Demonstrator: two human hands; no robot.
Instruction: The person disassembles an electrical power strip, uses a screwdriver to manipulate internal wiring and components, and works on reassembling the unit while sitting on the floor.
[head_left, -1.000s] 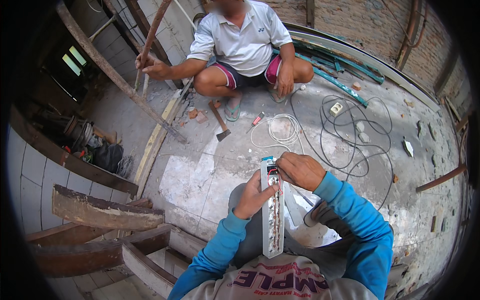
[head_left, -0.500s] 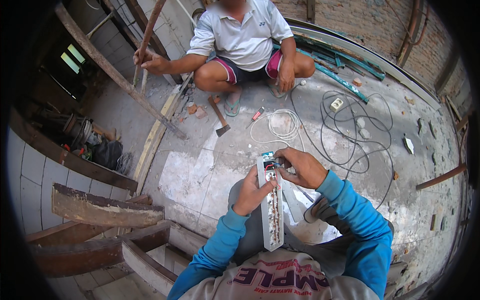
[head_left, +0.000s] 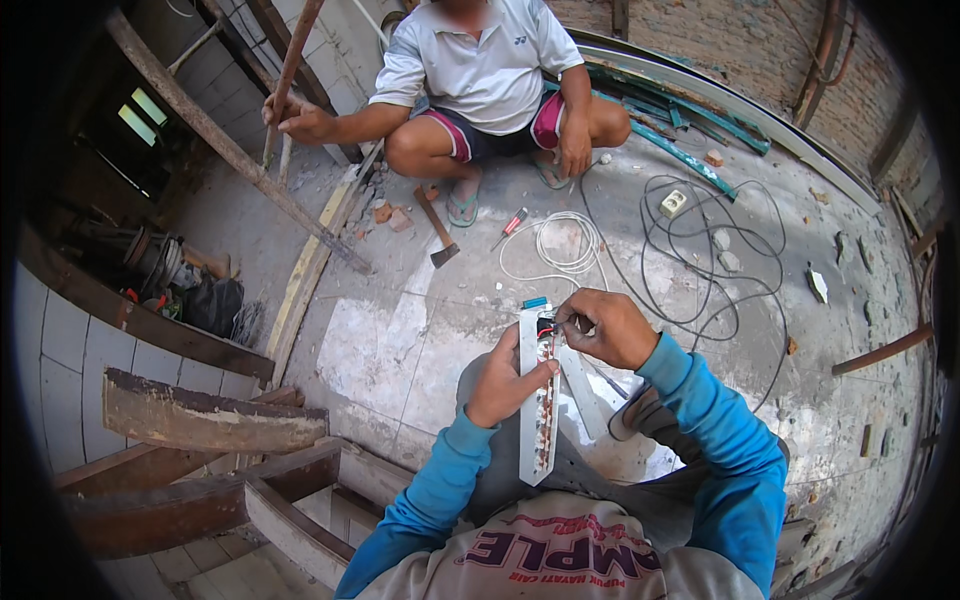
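An opened power strip [head_left: 530,440], a long white housing with rows of metal contacts inside, stands lengthwise over my lap. My left hand [head_left: 498,386] is closed around its middle, the thumb across the open side. Short red and dark wires [head_left: 546,328] show at its far end, beside a small blue part [head_left: 536,303]. My right hand [head_left: 610,328] is closed in a pinch on a wire there; the fingers partly hide it. A flat pale strip [head_left: 582,392], perhaps the cover, lies just right of the housing.
Opposite me a person [head_left: 490,80] squats, holding a pole. On the floor lie a hatchet [head_left: 437,228], a red-handled screwdriver [head_left: 511,226], coiled white cable [head_left: 560,245], black cable [head_left: 705,285] with a socket [head_left: 674,203], and rubble. Wooden beams [head_left: 210,415] stand at my left.
The power strip has turned, showing more of its side wall. My right hand has shifted slightly right and up, its fingers more curled. My left hand keeps its grip.
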